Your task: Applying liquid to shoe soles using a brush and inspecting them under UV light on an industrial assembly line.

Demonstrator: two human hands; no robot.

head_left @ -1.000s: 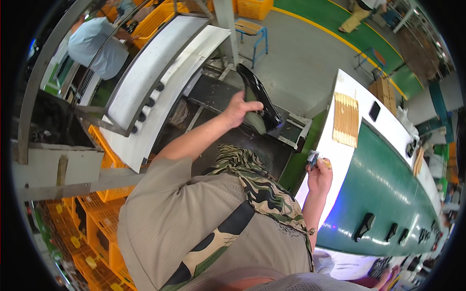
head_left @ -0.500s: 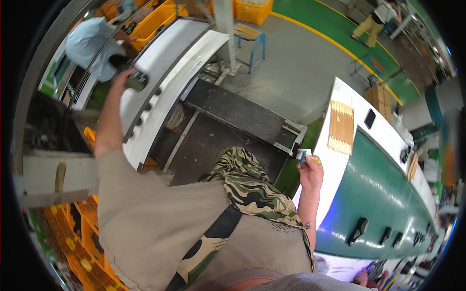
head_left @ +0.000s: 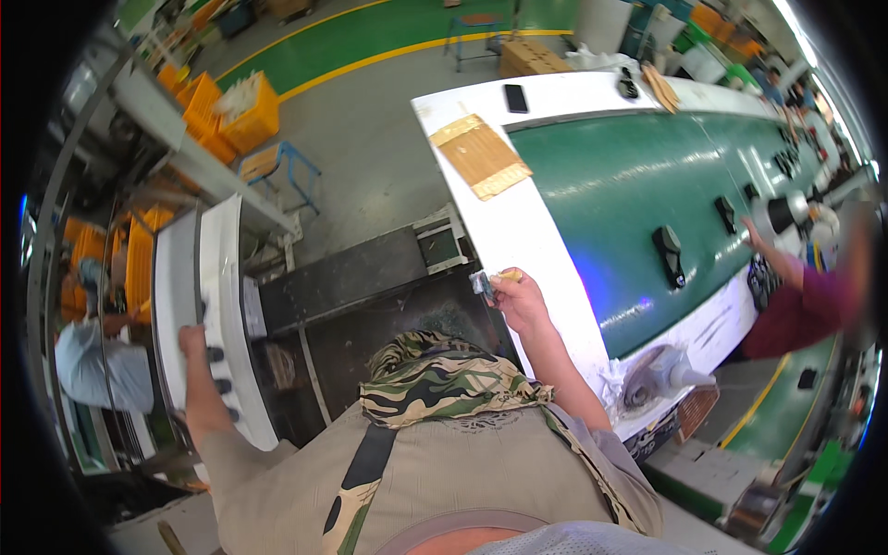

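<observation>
My left hand is over the pale ledge on the left; its fingers are too small and unclear to read, and no item shows in it. Dark round knobs line the white strip beside it. My right hand is closed on a small crumpled white-and-grey wad, kind unclear. Something yellow shows at its fingertips. This hand is by the near edge of the white-bordered table. On the table's green belt lie several black shoes, the nearest shoe to the right of my hand.
A taped cardboard piece and a black phone lie on the white border. A whitish nozzled container stands at its near corner. A co-worker's maroon sleeve reaches over the belt. Beyond the ledge is another person in light blue.
The view has swung rightward toward the belt. The dark shoe-like item in my left hand no longer shows, and that hand is lower in view. My right hand still holds the wad.
</observation>
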